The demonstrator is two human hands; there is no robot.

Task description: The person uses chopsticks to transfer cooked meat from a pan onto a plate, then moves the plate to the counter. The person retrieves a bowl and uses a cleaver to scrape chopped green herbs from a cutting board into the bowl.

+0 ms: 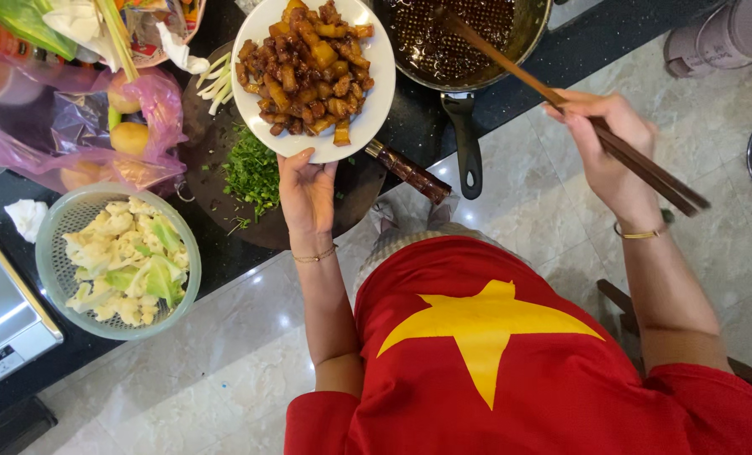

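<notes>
1. Two hands share the work: the left hand point(306, 192) grips a white plate point(376, 101) by its near rim, thumb on top and fingers curled shut underneath, at upper centre of the frame.
2. That plate carries a heap of browned, glazed meat pieces point(307, 63) and hangs above a dark round cutting board point(216, 190) strewn with chopped green herbs point(252, 173).
3. At upper right, the right hand point(608, 147) is closed on a pair of long wooden chopsticks point(561, 101), whose tips reach into the dark pan point(477, 38) on the black counter point(578, 38).
4. Inside the pan only bubbling dark sauce shows, and I cannot tell whether any solid pieces remain there.
5. Doing this well, I judge, means keeping the plate level and close against the pan's rim, so that sauce does not drip across the counter.
6. Chopsticks held this far back give reach but little force, so short, gentle sweeps should suit better than long pushes.
7. At lower left, a pale green colander point(49, 253) of cauliflower and cabbage stands well apart; a pink plastic bag point(81, 126) of produce lies at upper left.
</notes>
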